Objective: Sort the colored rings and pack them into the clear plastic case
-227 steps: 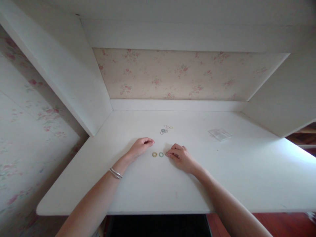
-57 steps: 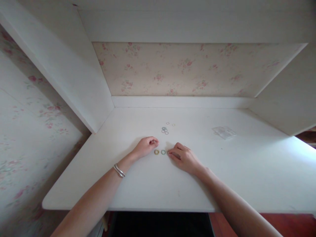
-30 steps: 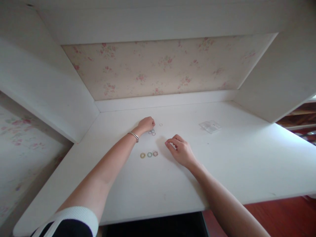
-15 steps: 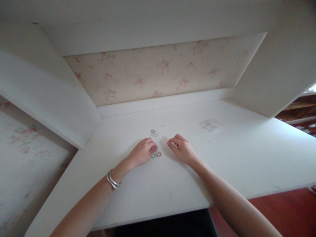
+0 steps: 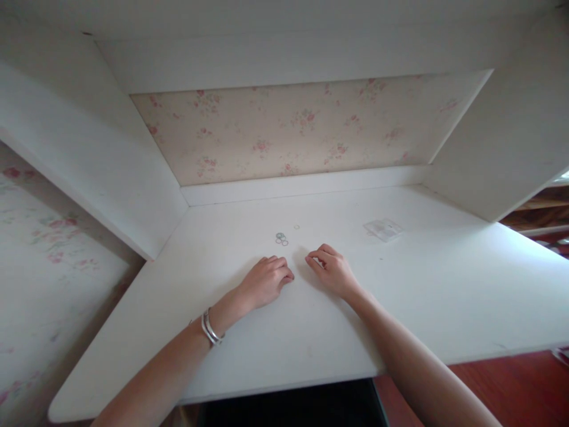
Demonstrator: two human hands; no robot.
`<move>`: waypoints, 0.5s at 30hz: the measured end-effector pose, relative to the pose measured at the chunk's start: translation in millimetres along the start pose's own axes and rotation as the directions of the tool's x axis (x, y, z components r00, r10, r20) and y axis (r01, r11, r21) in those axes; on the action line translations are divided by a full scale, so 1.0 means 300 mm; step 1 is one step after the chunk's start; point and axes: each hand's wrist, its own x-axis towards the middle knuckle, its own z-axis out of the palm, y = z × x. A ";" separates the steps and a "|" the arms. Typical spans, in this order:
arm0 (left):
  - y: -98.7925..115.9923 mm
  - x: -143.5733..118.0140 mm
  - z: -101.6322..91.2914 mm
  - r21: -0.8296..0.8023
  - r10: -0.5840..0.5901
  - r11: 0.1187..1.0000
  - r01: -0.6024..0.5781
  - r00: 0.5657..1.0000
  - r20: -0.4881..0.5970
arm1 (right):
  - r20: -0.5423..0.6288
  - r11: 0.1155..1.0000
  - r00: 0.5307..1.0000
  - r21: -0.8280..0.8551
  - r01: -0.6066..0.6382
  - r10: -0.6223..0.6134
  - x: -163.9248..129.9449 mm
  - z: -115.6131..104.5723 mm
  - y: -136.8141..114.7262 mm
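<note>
My left hand [image 5: 267, 281] rests low over the white desk with its fingers curled and closed. Whatever lies under or inside them is hidden. Just beyond it sits a small cluster of thin rings [image 5: 285, 243], some greenish and some pale, and a single thin ring [image 5: 297, 226] lies a bit farther back. My right hand [image 5: 331, 270] is to the right, apart from the left, with thumb and forefinger pinched together. Anything between those fingertips is too small to make out. A silver bangle is around my left wrist.
A clear plastic packet [image 5: 383, 230] lies on the desk [image 5: 444, 284] at the back right. White side panels stand at left and right, and a shelf hangs above. Flowered wallpaper [image 5: 306, 121] covers the back. The desk's front edge runs below my forearms.
My left hand has shifted slightly right, and the two small rings seen by its fingertips before are out of sight now. My right hand keeps nearly the same pose. The view has tilted slightly.
</note>
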 end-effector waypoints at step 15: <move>-0.075 -0.051 -0.031 -0.223 -0.203 0.961 0.161 0.962 -0.180 | 0.119 0.991 0.986 0.086 0.107 -0.117 -0.018 0.004 -0.038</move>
